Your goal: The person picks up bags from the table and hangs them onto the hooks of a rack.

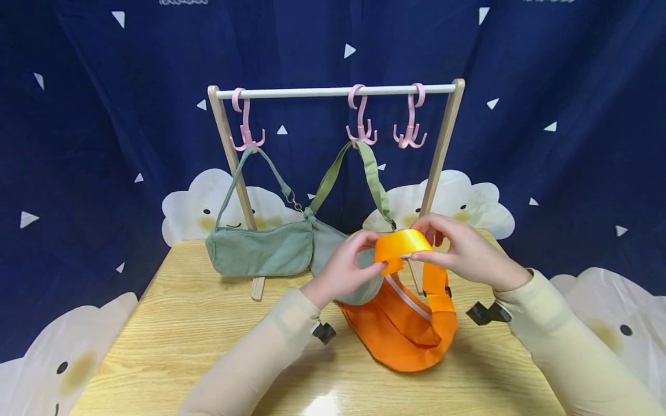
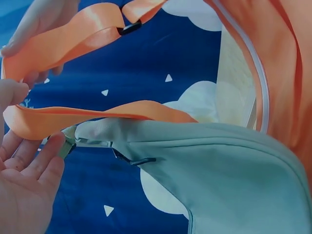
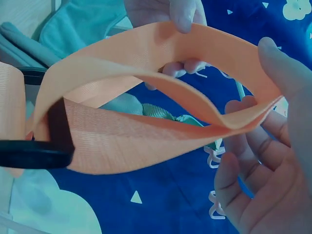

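Observation:
An orange bag (image 1: 400,335) with a white zipper hangs low over the table by its orange strap (image 1: 400,245), which both hands hold up. My left hand (image 1: 348,263) pinches the strap's left part between thumb and fingers. On the strap's right end, my right hand (image 1: 458,248) pinches the webbing, its thumb on one side and fingers behind. A black buckle (image 3: 39,151) sits on the strap below the right hand. Behind the left hand hangs a grey-green bag (image 2: 219,170), partly hidden, its green strap (image 1: 372,173) over the middle pink hook (image 1: 361,130).
A white rail (image 1: 302,92) on wooden legs stands at the back of the table (image 1: 171,346). From the left pink hook (image 1: 247,130) hangs a green corduroy bag (image 1: 260,251). The right pink hook (image 1: 410,130) bears no bag. A dark blue curtain (image 1: 291,40) is behind.

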Motion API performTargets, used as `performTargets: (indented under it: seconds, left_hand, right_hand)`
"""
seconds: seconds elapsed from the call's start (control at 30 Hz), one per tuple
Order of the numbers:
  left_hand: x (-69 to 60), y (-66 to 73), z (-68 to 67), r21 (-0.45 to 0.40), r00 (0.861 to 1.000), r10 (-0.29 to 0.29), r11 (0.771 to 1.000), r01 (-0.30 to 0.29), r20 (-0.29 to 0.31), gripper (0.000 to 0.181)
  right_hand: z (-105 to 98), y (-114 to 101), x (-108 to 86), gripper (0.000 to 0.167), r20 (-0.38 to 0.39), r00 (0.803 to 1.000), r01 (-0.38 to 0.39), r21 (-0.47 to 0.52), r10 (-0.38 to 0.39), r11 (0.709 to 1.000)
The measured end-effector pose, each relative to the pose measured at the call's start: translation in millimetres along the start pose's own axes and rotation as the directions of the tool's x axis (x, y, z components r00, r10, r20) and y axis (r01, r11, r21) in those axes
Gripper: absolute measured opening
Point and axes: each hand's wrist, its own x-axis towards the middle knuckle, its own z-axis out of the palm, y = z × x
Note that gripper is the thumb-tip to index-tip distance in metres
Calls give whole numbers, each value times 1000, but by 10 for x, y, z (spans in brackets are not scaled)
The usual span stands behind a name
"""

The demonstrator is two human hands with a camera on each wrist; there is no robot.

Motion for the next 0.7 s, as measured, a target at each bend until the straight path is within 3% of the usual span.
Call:
performTargets:
  seconds: [0.43,0.7]
  left_hand:
    - [-2,36,-145,-40,999,52,998,-53,-13,40]
    - [50,123,-237,-35,999,36,999,-37,-35,43]
  right_hand:
    - [-32,36,-24,39,-50,999,3,27,-1,1000]
    - [-84,62,15,42,-96,995,-20,90,28,996]
